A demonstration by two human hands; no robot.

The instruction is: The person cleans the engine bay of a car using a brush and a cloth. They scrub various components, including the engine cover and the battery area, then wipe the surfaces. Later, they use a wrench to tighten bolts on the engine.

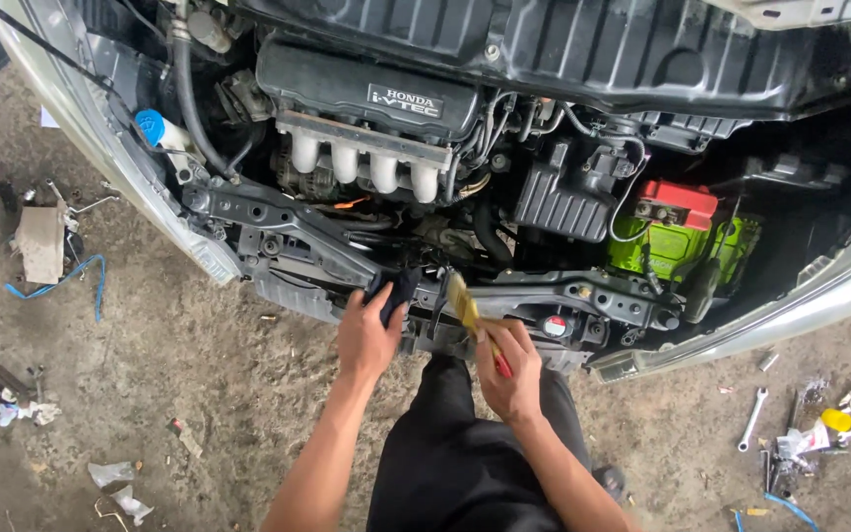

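Right hand grips a paintbrush — bristles angled up-left toward the radiator support; left hand clutches a dark rag just beside it.

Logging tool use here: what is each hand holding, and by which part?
Right hand holds a paintbrush by its red handle; left hand clutches a dark cloth by its lower end.

Soft dark cloth in left hand. Paintbrush in right hand: pale bristles, red shiny plastic handle. Matt black plastic engine cover. Dull silver metal pipes. Glossy green plastic battery. Shiny metal wrench on rough, dusty grey floor.
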